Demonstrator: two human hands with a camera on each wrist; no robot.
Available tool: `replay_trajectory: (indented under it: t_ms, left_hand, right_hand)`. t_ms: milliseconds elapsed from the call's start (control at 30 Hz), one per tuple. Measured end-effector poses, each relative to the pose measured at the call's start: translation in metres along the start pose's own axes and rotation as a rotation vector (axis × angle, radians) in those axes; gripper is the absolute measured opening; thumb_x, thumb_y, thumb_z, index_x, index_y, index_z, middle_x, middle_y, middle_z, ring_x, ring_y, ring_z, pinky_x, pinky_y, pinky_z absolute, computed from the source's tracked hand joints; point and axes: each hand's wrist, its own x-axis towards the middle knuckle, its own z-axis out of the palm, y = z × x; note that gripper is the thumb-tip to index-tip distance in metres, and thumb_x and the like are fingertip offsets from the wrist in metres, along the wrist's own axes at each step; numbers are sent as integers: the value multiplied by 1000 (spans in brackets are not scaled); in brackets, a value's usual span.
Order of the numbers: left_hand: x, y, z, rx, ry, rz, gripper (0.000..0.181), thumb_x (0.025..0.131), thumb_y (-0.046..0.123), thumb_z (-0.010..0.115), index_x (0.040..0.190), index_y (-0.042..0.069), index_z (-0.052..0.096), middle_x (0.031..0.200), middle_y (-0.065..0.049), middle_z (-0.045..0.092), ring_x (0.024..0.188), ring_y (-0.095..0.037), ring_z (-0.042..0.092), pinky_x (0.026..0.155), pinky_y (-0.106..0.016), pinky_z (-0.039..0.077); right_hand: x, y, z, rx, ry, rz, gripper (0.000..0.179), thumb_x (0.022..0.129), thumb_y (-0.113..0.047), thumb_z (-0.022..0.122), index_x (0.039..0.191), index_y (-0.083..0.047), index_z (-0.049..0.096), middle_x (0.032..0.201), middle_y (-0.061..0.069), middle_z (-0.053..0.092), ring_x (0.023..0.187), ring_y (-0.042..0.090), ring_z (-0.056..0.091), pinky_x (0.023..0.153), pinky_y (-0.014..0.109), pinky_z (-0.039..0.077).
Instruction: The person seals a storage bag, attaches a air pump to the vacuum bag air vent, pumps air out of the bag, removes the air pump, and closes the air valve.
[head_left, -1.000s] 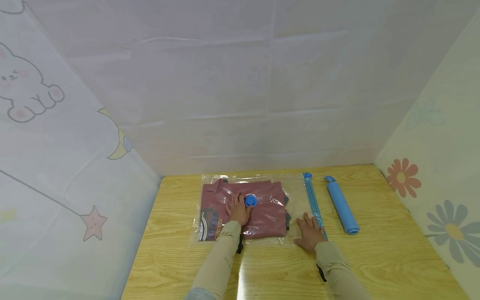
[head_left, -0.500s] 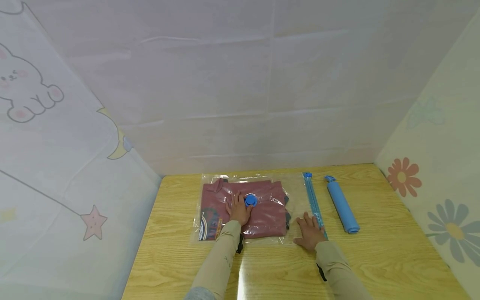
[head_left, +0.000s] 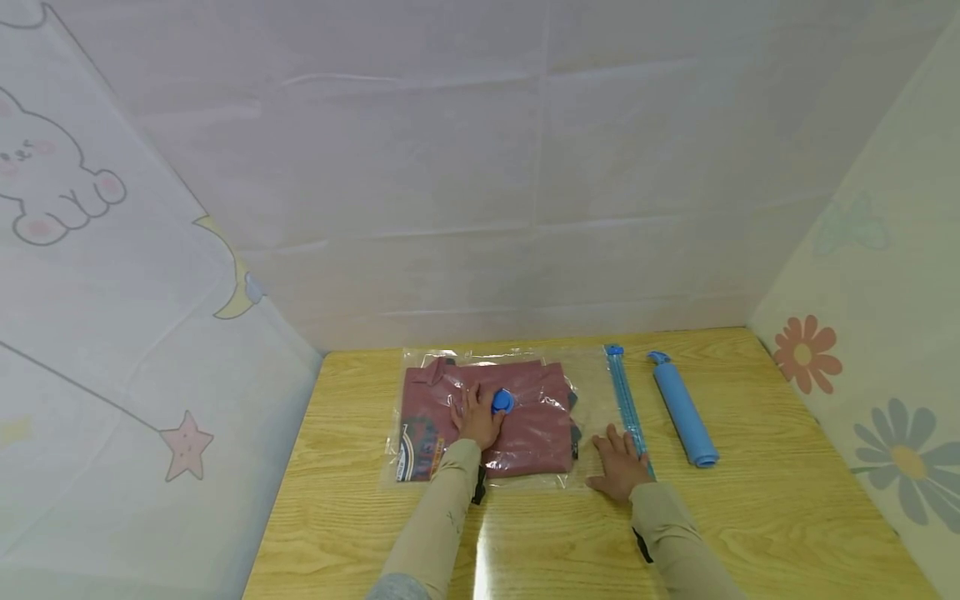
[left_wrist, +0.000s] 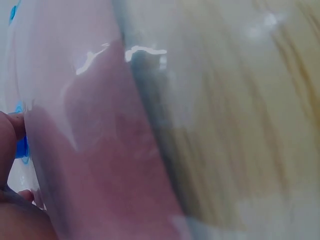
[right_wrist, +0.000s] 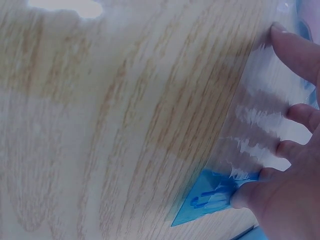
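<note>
On the table lies a clear storage bag (head_left: 590, 383) with a folded dark pink garment (head_left: 532, 442) inside. A round blue valve cap (head_left: 502, 402) sits near the bag's middle. My left hand (head_left: 478, 421) rests on the bag just left of the cap, fingers spread, its thumb touching the cap's lower edge. In the left wrist view, a digit lies against the blue valve (left_wrist: 21, 147). My right hand (head_left: 619, 467) lies spread on the bag's right end, beside the blue zip strip (head_left: 627, 396). In the right wrist view, its fingers (right_wrist: 295, 52) touch the clear film.
A blue hand pump (head_left: 685, 414) lies right of the bag on the wooden table (head_left: 337, 533). A blue slider (head_left: 615, 350) sits at the zip strip's far end. Cloth-like walls with printed drawings enclose the table at the back and both sides.
The blue valve cap looks slightly tilted and shifted to the right against the earlier frames. Both hands stay in nearly the same places.
</note>
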Motion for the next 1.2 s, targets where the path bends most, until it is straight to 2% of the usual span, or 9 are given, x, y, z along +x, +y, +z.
replay_trajectory:
  t_ms: [133,367,633,1200]
  left_hand:
    - [1,-1,1,14,-23,0,46,93,29,62,137,30,49,152,-19,30,145,-47,17,108,-72,10]
    - [2,0,-2,-10,-45,-12,44,94,28,61,136,27,49,153,-18,28,146,-46,15,109,-71,7]
    - [0,2,-3,13,-29,-30,44,93,30,63,135,25,50,152,-18,31,145,-46,18,109,-71,10]
    - [-5,9,-12,-58,-24,-61,44,93,30,64,131,12,51,154,-17,32,147,-42,18,110,-71,9]
  right_hand:
    - [0,1,0,3,-1,3,76,85,-29,73,146,-2,36,156,33,8,140,59,3,101,82,9]
    - [-1,0,0,8,-2,3,76,85,-29,73,146,-2,36,156,33,8,140,59,3,101,82,8]
    - [-1,0,0,20,-10,14,76,87,-28,71,147,-1,34,157,32,7,141,57,1,102,81,5]
    - [-2,1,1,28,2,6,76,86,-28,72,146,-1,34,157,32,7,141,58,0,102,81,5]
